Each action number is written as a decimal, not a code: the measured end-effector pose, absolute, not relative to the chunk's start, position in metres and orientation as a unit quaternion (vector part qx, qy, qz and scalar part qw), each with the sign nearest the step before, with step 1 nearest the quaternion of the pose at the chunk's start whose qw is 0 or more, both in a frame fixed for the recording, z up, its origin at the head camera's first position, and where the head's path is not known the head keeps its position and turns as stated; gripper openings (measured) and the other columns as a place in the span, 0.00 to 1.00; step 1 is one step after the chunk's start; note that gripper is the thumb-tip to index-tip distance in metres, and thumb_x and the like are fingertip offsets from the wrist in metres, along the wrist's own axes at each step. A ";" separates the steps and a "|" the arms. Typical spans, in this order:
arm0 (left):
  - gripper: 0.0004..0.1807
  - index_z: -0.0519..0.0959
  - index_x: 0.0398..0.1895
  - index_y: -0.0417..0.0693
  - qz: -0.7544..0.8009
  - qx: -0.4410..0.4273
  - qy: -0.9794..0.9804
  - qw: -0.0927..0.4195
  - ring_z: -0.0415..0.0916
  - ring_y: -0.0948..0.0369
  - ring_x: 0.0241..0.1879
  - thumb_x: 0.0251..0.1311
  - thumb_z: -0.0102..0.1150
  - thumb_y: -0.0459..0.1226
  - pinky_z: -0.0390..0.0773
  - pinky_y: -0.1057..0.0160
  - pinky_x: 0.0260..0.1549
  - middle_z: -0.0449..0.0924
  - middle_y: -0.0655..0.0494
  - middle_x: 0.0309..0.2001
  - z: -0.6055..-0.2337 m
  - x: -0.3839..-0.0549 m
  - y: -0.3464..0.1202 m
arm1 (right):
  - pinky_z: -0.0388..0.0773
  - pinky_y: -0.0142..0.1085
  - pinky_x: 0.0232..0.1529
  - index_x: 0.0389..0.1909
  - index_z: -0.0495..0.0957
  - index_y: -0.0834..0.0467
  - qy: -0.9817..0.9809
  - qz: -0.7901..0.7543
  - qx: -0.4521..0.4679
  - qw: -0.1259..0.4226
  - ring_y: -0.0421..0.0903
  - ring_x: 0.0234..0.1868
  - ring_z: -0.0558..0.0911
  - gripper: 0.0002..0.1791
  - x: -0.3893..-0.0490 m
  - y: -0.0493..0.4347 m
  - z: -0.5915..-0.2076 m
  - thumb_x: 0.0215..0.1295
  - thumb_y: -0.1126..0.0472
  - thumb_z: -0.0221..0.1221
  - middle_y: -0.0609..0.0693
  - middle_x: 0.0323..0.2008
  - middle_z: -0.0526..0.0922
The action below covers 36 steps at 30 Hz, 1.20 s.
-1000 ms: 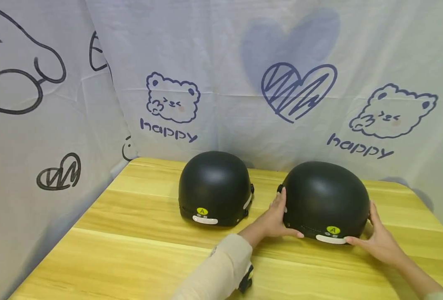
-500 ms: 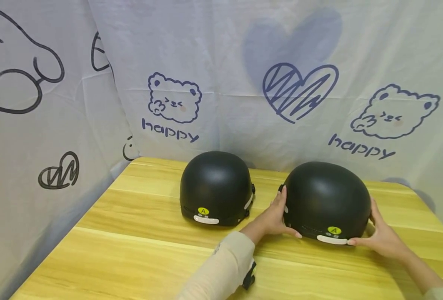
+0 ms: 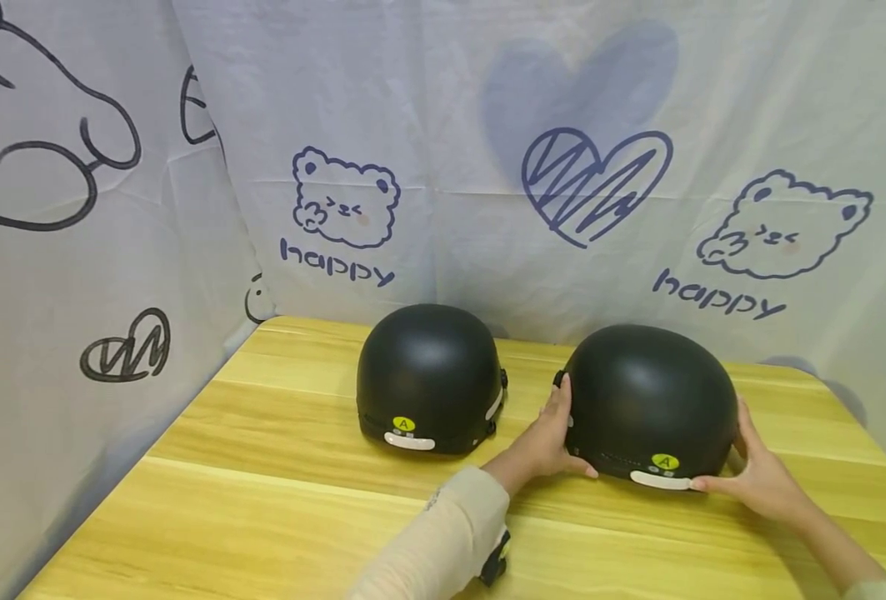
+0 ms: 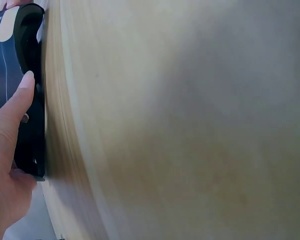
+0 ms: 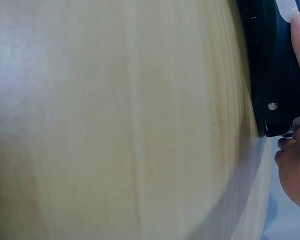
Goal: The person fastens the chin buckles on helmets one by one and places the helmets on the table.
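Two matte black helmets are side by side on the wooden table, domes up. My left hand (image 3: 543,442) grips the lower left side of the right helmet (image 3: 648,396), thumb along its bottom rim. Opposite, my right hand (image 3: 765,483) holds the lower right side, its thumb by the white strip (image 3: 660,481) under a yellow "A" sticker (image 3: 665,462). In the left wrist view that helmet's rim (image 4: 32,132) lies close to the tabletop; the right wrist view shows its other end (image 5: 275,75). Some fingers are hidden behind the shell. Untouched, the left helmet (image 3: 427,375) stands apart.
The yellow wood-grain table (image 3: 262,500) reaches back to a white cloth (image 3: 473,267) printed with bears and hearts. A second cloth wall (image 3: 187,250) borders the left side. On my left forearm, a dark strapped object (image 3: 493,562) shows below the sleeve (image 3: 443,533).
Almost nothing differs. Both hands keep their hold on the right helmet, and the whole head view shifts only slightly.
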State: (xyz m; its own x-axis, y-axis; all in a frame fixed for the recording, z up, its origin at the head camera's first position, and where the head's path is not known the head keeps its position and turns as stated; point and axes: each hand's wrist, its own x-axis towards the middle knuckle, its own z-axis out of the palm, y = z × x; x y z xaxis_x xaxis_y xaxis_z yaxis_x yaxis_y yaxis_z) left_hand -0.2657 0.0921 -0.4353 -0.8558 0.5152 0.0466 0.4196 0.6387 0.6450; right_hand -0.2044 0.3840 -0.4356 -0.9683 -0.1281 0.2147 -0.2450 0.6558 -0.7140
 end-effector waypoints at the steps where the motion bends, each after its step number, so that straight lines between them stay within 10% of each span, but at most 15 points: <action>1: 0.71 0.22 0.71 0.56 0.337 0.257 0.903 0.070 0.39 0.52 0.73 0.40 0.72 0.50 0.57 0.55 0.68 0.32 0.48 0.74 -0.435 -0.265 0.092 | 0.33 0.72 0.58 0.69 0.19 0.35 -0.906 0.404 0.103 0.072 0.58 0.70 0.37 0.71 -0.204 0.384 -0.435 0.45 0.62 0.71 0.63 0.71 0.31; 7: 0.70 0.22 0.72 0.57 0.334 0.239 0.909 0.069 0.41 0.53 0.73 0.40 0.71 0.50 0.61 0.55 0.66 0.39 0.48 0.74 -0.433 -0.260 0.093 | 0.31 0.69 0.61 0.69 0.20 0.36 -0.900 0.417 0.107 0.068 0.45 0.70 0.37 0.70 -0.205 0.384 -0.436 0.46 0.63 0.70 0.60 0.72 0.29; 11: 0.70 0.23 0.72 0.58 0.337 0.232 0.910 0.066 0.46 0.49 0.72 0.41 0.71 0.50 0.62 0.54 0.65 0.41 0.45 0.74 -0.436 -0.258 0.094 | 0.40 0.31 0.72 0.69 0.19 0.36 -0.901 0.413 0.117 0.064 0.29 0.69 0.41 0.69 -0.205 0.384 -0.438 0.48 0.64 0.69 0.54 0.72 0.30; 14: 0.70 0.23 0.72 0.58 0.338 0.233 0.910 0.062 0.48 0.49 0.71 0.41 0.71 0.49 0.63 0.54 0.64 0.43 0.45 0.73 -0.437 -0.258 0.094 | 0.54 0.36 0.70 0.68 0.17 0.36 -0.914 0.390 0.100 0.050 0.43 0.72 0.52 0.69 -0.204 0.384 -0.437 0.50 0.61 0.68 0.62 0.72 0.42; 17: 0.69 0.24 0.72 0.57 0.333 0.233 0.912 0.048 0.52 0.50 0.70 0.40 0.72 0.48 0.65 0.56 0.64 0.48 0.44 0.72 -0.438 -0.257 0.093 | 0.54 0.69 0.56 0.66 0.14 0.35 -0.929 0.363 0.066 0.025 0.76 0.61 0.56 0.69 -0.202 0.383 -0.435 0.51 0.56 0.68 0.75 0.64 0.54; 36: 0.68 0.25 0.73 0.53 0.345 0.252 0.903 0.034 0.75 0.53 0.55 0.42 0.72 0.47 0.74 0.61 0.54 0.72 0.41 0.59 -0.440 -0.255 0.092 | 0.52 0.73 0.51 0.66 0.14 0.39 -0.931 0.364 0.026 0.000 0.74 0.61 0.55 0.67 -0.197 0.382 -0.437 0.53 0.52 0.66 0.69 0.63 0.56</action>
State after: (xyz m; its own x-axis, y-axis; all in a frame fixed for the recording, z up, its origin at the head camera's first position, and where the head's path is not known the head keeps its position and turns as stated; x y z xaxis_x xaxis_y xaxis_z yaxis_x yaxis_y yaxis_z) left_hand -0.2551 0.0918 -0.4398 -0.8711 0.4779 0.1131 0.4315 0.6348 0.6410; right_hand -0.1967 0.3819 -0.4371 -0.9986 -0.0491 0.0181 -0.0483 0.7337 -0.6778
